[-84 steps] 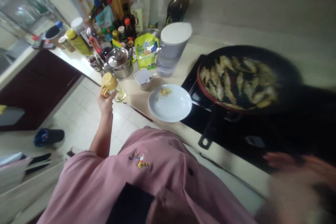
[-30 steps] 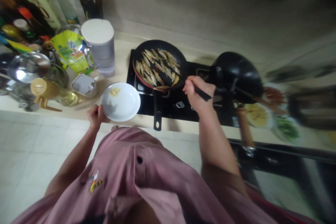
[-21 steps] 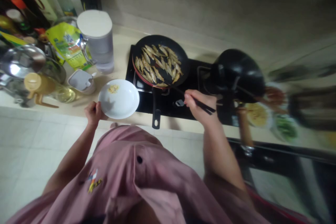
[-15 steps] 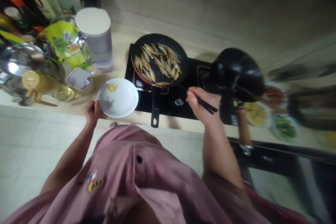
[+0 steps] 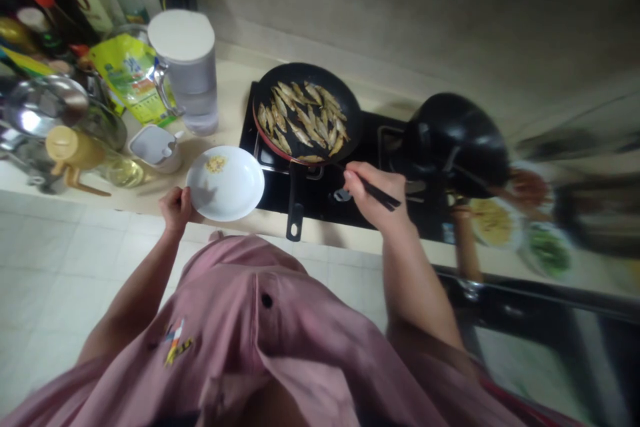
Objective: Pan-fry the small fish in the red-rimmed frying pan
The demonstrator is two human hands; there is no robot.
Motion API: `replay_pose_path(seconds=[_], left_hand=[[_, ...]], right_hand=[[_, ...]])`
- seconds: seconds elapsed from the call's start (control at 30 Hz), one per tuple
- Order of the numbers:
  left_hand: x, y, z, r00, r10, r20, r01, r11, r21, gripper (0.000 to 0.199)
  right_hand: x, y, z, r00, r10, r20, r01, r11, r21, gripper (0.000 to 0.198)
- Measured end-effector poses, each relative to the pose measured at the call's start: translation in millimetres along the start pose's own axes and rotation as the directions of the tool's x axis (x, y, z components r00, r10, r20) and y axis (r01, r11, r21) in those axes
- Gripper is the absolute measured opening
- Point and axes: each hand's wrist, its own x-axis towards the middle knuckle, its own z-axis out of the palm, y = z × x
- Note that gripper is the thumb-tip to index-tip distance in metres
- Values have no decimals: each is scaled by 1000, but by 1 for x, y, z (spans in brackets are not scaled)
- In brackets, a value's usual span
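Observation:
My left hand (image 5: 176,208) is closed at the near left rim of a white plate (image 5: 235,197), thumb against the edge. A small heap of chopped pale yellow bits (image 5: 216,163), perhaps garlic, lies on the plate. In my right hand (image 5: 376,195) is a pair of black chopsticks (image 5: 384,195), their tips dark and hard to see near the pan's right side. Several small browned fish (image 5: 303,136) lie spread out in the black frying pan (image 5: 269,83), whose handle (image 5: 295,221) points toward me.
A black wok (image 5: 453,140) with a wooden handle (image 5: 466,243) stands right of the pan on the black stove (image 5: 330,210). Beyond it are plates of yellow pieces (image 5: 490,220) and chopped greens (image 5: 549,250). A water jug (image 5: 193,90), seasoning box (image 5: 155,147) and oil pot (image 5: 75,150) stand left.
My right hand with the chopsticks has shifted slightly left, closer to the pan handle. My left hand stays at the plate, and the fish look unmoved.

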Motion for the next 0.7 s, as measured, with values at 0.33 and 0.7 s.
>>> replay_pose_path(seconds=[0.33, 0.7], left_hand=[[1, 5, -1, 999, 38, -3, -38, 999, 12, 45], [-1, 1, 0, 1000, -16, -18, 15, 999, -32, 46]], right_hand=[[4, 12, 10, 997, -74, 35, 73, 997, 29, 24], [-4, 30, 6, 973, 227, -39, -208, 939, 272, 20]])
